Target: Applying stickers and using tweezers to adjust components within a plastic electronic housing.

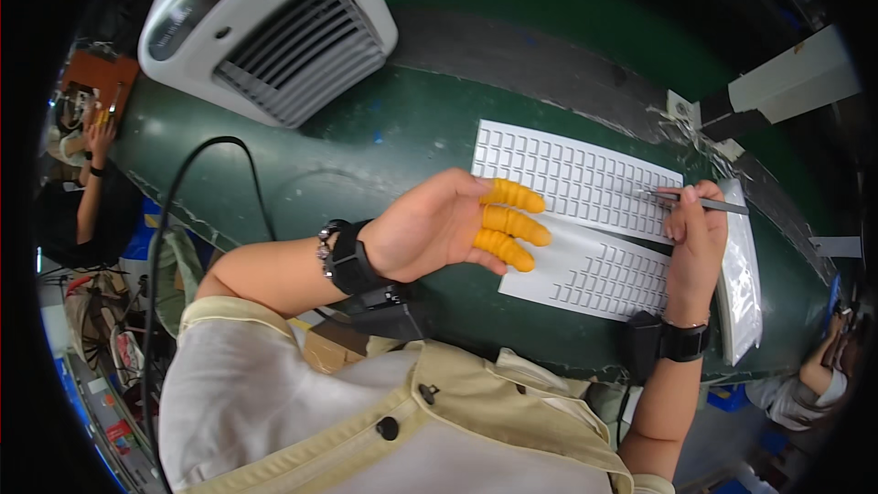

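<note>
My left hand (439, 229) is held palm up with its fingers extended, over the left ends of two white sheets. Yellow finger cots (512, 221) cover three of its fingers, and nothing lies in the palm. In my right hand (697, 242) is a pair of dark tweezers (725, 206), pinched between the fingers, with the tips pointing left over the upper sheet (487, 160). Rows of small grey-edged rectangular pieces fill that sheet. The lower sheet (540, 265) carries similar pieces on its right part, while its left part is bare white. Whether the tweezer tips grip a piece is too small to tell.
A clear plastic-wrapped white pack (739, 302) lies right of my right hand. On the green table (430, 114), a white vented machine (274, 27) stands at far left, with a black cable (251, 165) nearby. Other people's arms show at left (91, 174) and right (819, 370).
</note>
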Action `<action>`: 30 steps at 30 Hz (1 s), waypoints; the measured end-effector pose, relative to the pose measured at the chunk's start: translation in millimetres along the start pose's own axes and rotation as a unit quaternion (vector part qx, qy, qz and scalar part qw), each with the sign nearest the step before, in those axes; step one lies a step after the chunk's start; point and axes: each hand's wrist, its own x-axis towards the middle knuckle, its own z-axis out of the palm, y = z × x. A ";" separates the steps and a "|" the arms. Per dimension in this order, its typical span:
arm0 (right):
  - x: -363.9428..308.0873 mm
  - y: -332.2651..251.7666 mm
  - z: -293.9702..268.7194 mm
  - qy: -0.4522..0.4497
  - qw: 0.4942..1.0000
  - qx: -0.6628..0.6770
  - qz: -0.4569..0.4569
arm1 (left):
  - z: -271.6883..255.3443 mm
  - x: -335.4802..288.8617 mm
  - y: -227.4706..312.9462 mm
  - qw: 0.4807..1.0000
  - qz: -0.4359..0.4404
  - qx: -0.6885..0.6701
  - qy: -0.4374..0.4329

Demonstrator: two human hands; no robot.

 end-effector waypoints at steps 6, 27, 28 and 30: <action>-0.5 -3.4 1.4 0.015 1.000 0.005 0.011 | -3.8 -15.8 43.0 0.934 0.327 0.042 -0.139; 0.8 -3.3 2.5 0.020 1.000 -0.012 0.013 | 1.3 -47.4 57.0 0.858 0.494 0.134 -0.035; 1.2 -2.5 0.8 0.023 1.000 -0.014 0.013 | 8.9 -54.4 58.9 0.791 0.576 0.190 0.075; 1.9 -1.2 2.5 0.017 1.000 -0.011 0.011 | 22.3 -69.9 72.6 0.620 0.700 0.283 0.214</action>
